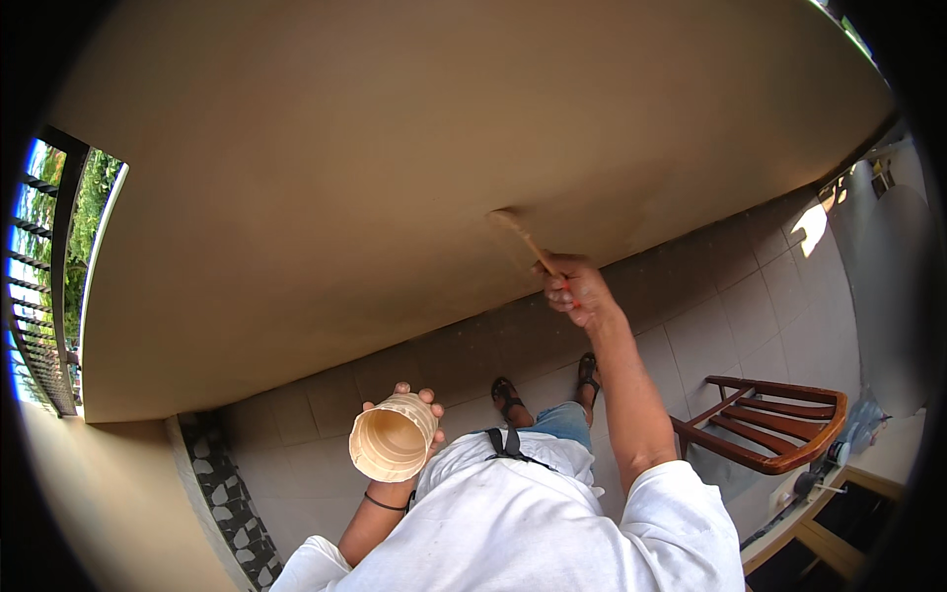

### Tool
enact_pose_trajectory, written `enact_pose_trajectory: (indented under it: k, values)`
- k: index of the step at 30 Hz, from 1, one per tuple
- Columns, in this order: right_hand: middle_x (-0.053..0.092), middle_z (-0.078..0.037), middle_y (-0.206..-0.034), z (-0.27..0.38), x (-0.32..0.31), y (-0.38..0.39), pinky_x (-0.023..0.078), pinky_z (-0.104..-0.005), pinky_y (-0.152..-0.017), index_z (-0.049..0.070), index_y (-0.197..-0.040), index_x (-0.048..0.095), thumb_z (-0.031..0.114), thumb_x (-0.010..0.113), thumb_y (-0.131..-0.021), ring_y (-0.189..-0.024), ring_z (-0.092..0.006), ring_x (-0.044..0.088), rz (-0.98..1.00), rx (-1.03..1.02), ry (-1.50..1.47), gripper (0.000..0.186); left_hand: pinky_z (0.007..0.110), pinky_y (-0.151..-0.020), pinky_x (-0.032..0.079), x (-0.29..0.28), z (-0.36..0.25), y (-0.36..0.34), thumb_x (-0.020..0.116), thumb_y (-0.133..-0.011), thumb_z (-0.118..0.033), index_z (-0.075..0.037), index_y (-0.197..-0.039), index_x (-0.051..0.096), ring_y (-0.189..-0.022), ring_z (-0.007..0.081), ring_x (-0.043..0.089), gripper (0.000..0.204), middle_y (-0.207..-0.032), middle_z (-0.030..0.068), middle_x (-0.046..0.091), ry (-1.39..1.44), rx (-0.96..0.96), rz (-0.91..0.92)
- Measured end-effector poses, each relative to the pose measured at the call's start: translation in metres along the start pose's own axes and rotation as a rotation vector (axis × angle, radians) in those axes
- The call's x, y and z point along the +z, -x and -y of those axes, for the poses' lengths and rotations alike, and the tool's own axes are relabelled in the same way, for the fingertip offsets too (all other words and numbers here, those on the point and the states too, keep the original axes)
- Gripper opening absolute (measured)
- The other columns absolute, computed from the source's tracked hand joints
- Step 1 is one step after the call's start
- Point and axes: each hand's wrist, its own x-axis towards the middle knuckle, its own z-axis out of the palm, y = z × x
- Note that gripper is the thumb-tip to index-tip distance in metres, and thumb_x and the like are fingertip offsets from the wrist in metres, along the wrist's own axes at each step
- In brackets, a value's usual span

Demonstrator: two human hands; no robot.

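Observation:
In my right hand (575,288) is a paintbrush (531,243), its handle gripped in closed fingers. The brush head, coated in beige and a little blurred, meets the tan wall (326,227) or lies very close to it; a darker patch shows beside it. My left hand (431,403) is wrapped round a beige plastic cup (369,466) with a ragged rim. The cup is tilted so that its inside shows, smeared with beige; how much it holds I cannot tell. It is held low at the left, apart from the wall.
Grey floor tiles (691,326) run along the wall's foot, where my sandalled feet stand. A brown wooden chair (779,419) is at the right, near a wooden frame (829,543). At the far left are a dark metal railing (64,257) and a strip of dark stone paving (222,483).

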Motion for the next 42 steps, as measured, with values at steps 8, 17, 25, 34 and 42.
enact_pose_trajectory:
  k: [8, 17, 25, 34, 42]
  values:
    - [0.045, 0.006, -0.059, 0.095, -0.086, 0.023, 0.025, -0.0211, -0.036, 0.004, -0.1, 0.063, 0.035, 0.062, -0.112, -0.04, -0.0031, 0.035, -0.24, -0.286, -0.166, 0.033, 0.064, -0.102, 0.062, 0.013, 0.013, -0.008, 0.067, -0.106, -0.053, -0.009, -0.142, 0.055, -0.136, 0.0439, 0.054, 0.058, -0.141, 0.0239, 0.053, 0.019, -0.002, -0.038]
    - [0.051, -0.001, -0.068, 0.058, 0.037, -0.023, 0.037, -0.0302, -0.041, 0.006, -0.1, 0.057, 0.037, 0.05, -0.115, -0.045, -0.0129, 0.044, -0.562, -0.556, -0.027, 0.036, 0.063, -0.1, 0.062, 0.029, 0.016, -0.01, 0.068, -0.105, -0.054, -0.011, -0.142, 0.055, -0.135, 0.0438, 0.055, 0.059, -0.141, 0.0225, 0.053, 0.017, 0.016, -0.056]
    - [0.05, -0.001, -0.065, -0.027, 0.101, 0.0, 0.036, -0.0282, -0.04, 0.002, -0.102, 0.059, 0.036, 0.052, -0.114, -0.044, -0.0109, 0.044, 0.005, -0.037, 0.326, 0.037, 0.062, -0.099, 0.063, 0.036, 0.023, -0.025, 0.068, -0.104, -0.056, -0.012, -0.14, 0.057, -0.134, 0.0435, 0.056, 0.058, -0.141, 0.0213, 0.054, 0.025, 0.001, -0.051]
    - [0.044, 0.006, -0.057, 0.145, -0.034, 0.015, 0.026, -0.0204, -0.037, 0.0, -0.1, 0.065, 0.033, 0.059, -0.114, -0.04, -0.0015, 0.035, 0.049, -0.089, -0.137, 0.036, 0.061, -0.099, 0.064, 0.044, 0.038, -0.06, 0.067, -0.105, -0.055, -0.01, -0.141, 0.055, -0.133, 0.0435, 0.056, 0.058, -0.14, 0.0221, 0.054, -0.009, -0.049, 0.001]
    - [0.06, -0.001, -0.077, 0.157, -0.072, 0.036, 0.046, -0.026, -0.053, 0.003, -0.107, 0.062, 0.025, 0.067, -0.111, -0.058, -0.011, 0.057, -0.559, -0.906, 0.131, 0.023, 0.059, -0.104, 0.06, 0.028, 0.057, -0.059, 0.067, -0.104, -0.057, -0.017, -0.142, 0.056, -0.137, 0.0383, 0.053, 0.057, -0.143, 0.0165, 0.053, 0.02, -0.037, -0.013]
